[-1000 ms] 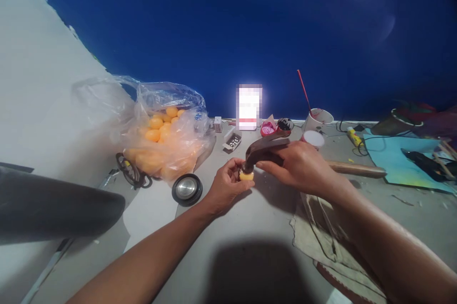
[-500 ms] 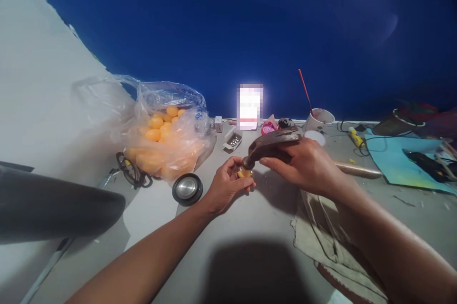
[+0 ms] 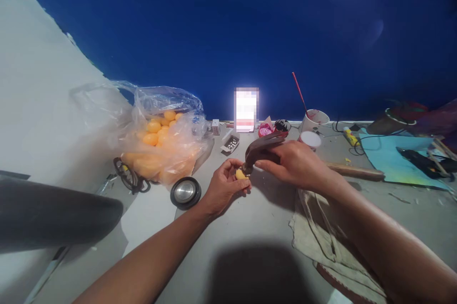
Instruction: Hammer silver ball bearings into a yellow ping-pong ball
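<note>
My left hand (image 3: 222,189) is closed round a small yellow ball (image 3: 241,174), pinched between thumb and fingers, with shiny metal bits along its edge. A dark claw hammer (image 3: 261,148) is gripped near its head by my right hand (image 3: 298,166). Its round striking face sits at the right side of the ball, seemingly touching it, and its wooden handle (image 3: 357,171) sticks out to the right behind my wrist. Just beyond the left hand stands a small open box (image 3: 230,144) of shiny metal pieces.
At left is a clear plastic bag (image 3: 167,144) of yellow-orange balls, beside a round black-rimmed lid (image 3: 185,193). A bright phone screen (image 3: 246,110) leans against the blue wall. At right are a white cup (image 3: 314,118) with a red stick, a beige cloth bag (image 3: 314,228) and a blue sheet (image 3: 383,154).
The hammer head has shifted from the top of the yellow ball to its right side, and the ball has turned in my left fingers. The whole view has moved slightly.
</note>
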A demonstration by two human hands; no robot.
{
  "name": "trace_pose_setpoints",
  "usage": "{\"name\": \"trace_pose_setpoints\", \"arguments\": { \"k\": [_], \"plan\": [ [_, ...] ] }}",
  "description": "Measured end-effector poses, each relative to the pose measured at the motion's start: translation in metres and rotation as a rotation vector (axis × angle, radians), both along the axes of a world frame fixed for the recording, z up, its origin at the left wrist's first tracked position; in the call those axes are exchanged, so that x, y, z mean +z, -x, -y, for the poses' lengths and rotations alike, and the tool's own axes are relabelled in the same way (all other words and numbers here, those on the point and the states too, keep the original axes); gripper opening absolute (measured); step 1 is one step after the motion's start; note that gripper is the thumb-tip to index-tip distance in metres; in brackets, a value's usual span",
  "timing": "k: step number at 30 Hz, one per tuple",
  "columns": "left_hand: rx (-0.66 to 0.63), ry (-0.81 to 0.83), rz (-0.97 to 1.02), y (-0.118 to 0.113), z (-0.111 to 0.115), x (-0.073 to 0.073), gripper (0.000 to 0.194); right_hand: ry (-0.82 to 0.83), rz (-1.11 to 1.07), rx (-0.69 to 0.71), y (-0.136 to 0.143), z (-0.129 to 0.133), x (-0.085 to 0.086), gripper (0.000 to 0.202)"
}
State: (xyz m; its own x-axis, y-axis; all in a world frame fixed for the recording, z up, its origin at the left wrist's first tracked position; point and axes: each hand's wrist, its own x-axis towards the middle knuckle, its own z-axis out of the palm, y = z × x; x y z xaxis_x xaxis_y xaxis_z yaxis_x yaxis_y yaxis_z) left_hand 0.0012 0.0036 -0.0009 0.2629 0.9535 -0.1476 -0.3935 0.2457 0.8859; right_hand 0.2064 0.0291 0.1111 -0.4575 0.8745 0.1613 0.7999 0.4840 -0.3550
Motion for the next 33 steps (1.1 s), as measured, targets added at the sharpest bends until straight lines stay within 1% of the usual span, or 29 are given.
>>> {"name": "trace_pose_setpoints", "arguments": {
  "k": [2,5,7,10,12,19,22,25,27,30,31,33],
  "plan": [
    [-0.017,-0.004,-0.001,0.0,0.001,0.002,0.047,-0.029,0.016,-0.011,0.0,-0.001,-0.002,0.027],
    [-0.031,-0.011,-0.003,0.0,0.001,0.004,0.047,-0.08,-0.138,-0.017,-0.003,-0.002,-0.001,0.027],
    [-0.024,-0.005,-0.002,0.0,0.0,0.004,0.048,-0.078,-0.175,-0.035,-0.005,-0.003,0.001,0.027],
    [-0.013,0.005,-0.003,0.0,0.0,0.004,0.049,-0.081,-0.079,-0.101,-0.005,-0.004,0.001,0.026],
    [-0.009,0.003,-0.013,-0.001,0.0,0.004,0.048,-0.087,-0.045,-0.111,-0.004,-0.004,0.0,0.026],
    [-0.015,0.033,-0.017,-0.001,0.001,0.01,0.049,-0.063,-0.059,-0.09,-0.003,-0.002,0.0,0.027],
    [-0.039,0.033,0.009,0.0,0.0,0.008,0.05,-0.045,-0.044,-0.058,0.0,-0.001,-0.002,0.025],
    [-0.054,0.03,0.02,0.0,-0.001,0.005,0.051,-0.037,0.018,-0.016,0.003,-0.001,-0.004,0.025],
    [-0.04,0.036,0.016,0.0,-0.001,0.004,0.051,-0.076,0.056,-0.042,0.003,-0.003,-0.006,0.026],
    [-0.036,0.044,0.003,0.0,0.0,0.005,0.05,-0.131,0.071,-0.143,0.0,-0.008,-0.009,0.03],
    [-0.043,0.045,-0.003,0.0,0.0,0.005,0.05,-0.125,0.077,-0.169,-0.002,-0.01,-0.01,0.031],
    [-0.061,0.049,-0.024,0.0,0.001,0.006,0.049,-0.071,0.093,-0.178,-0.004,-0.016,-0.015,0.03]
  ]
}}
